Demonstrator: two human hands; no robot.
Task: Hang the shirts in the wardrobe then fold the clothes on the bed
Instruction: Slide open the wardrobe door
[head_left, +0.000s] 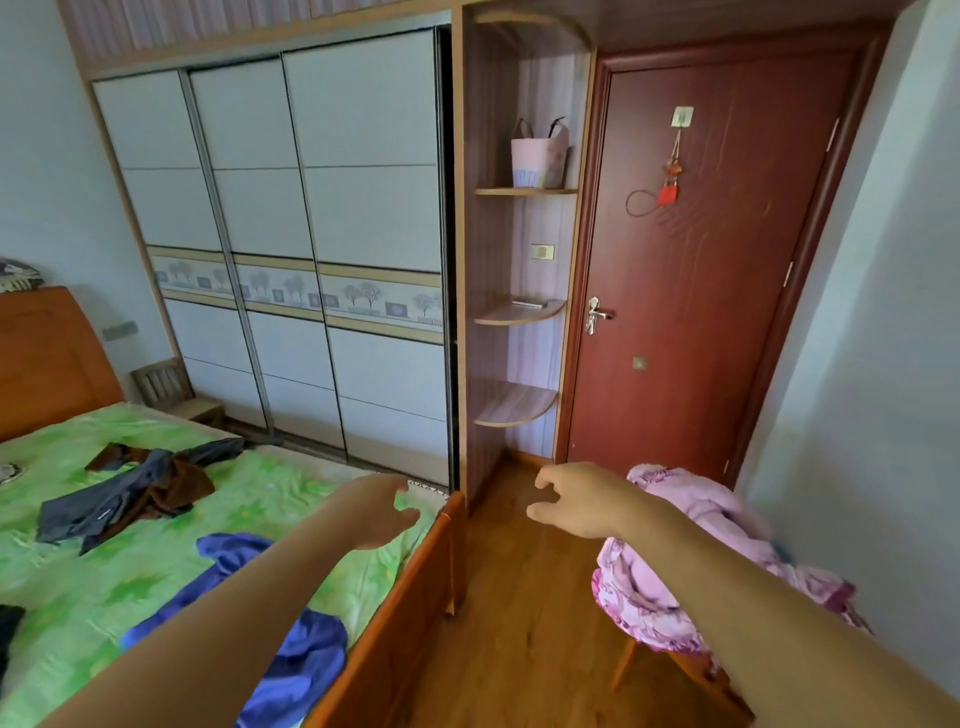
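A blue garment (270, 623) lies crumpled on the bed (104, 587) near its foot edge, partly under the left forearm, while a grey and brown heap (130, 491) sits further up toward the headboard (47, 358), and a dark cloth (8, 631) shows at the bed's near left edge. The left hand (382, 512) hovers over the bed's foot corner and the right hand (582, 499) over the floor (519, 597), both with fingers loosely spread and grasping nothing (palms facing each other). The wardrobe (311, 249) stands beyond with its sliding doors nearly closed, a pink bundle (691, 561) sits on a stool at right, and the red door (711, 260) is shut.
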